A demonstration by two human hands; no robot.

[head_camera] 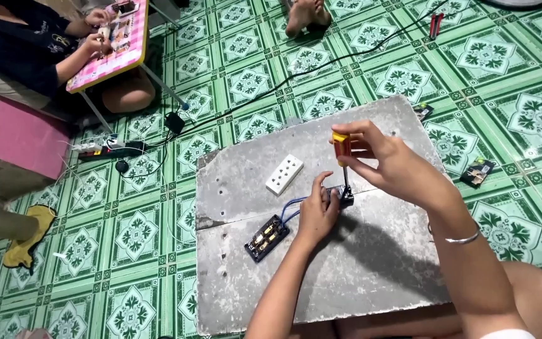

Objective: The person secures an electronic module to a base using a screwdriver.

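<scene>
A black rectangular socket base with brass contacts [266, 238] lies left of the fingers, joined by blue wires [291, 208]. The left hand [317, 215] pinches a small black electrical part [345, 196], steadying it. The right hand [384, 160] clamps an upright yellow-handled screwdriver [342, 150], tip down into that part.

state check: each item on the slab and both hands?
Yellow-handled screwdriver: upright, tip down on the small black part.
Small black part: on the grey concrete slab, blue wires attached.
Blue wires: running to the black fuse block.
Black fuse block: lying flat, open face up.
White socket cover: lying flat, untouched.
Right hand: gripping the screwdriver handle.
Left hand: steadying the black part.
</scene>
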